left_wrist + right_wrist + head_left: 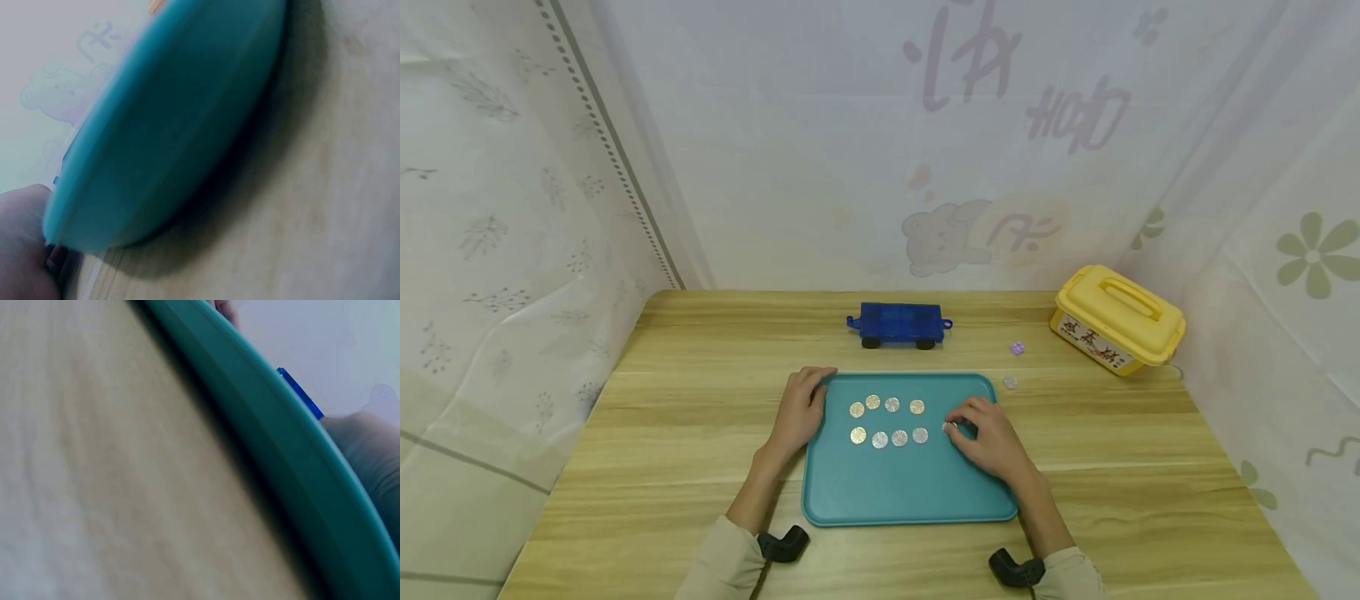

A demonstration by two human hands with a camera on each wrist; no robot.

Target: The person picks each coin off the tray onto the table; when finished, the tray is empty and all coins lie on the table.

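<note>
A teal tray (910,496) lies on the wooden table, with several gold and silver coins set out in two rows, among them a gold coin (858,435) and a silver coin (899,437). At the right end of the lower row, my right hand (988,437) pinches a coin (950,427) between thumb and fingertips, low over the tray; the fingers partly cover it. My left hand (797,412) rests at the tray's far left corner, fingers along the rim. Both wrist views show mostly the tray's outer wall (169,119), with part of the right hand (369,450) beyond it.
Behind the tray stands a blue toy wagon (900,323) with black wheels. One more silver coin (1011,382) lies right of the tray, near a small purple piece (1017,348). A yellow lidded box (1116,321) with a handle stands at the back right. Patterned curtains enclose the table.
</note>
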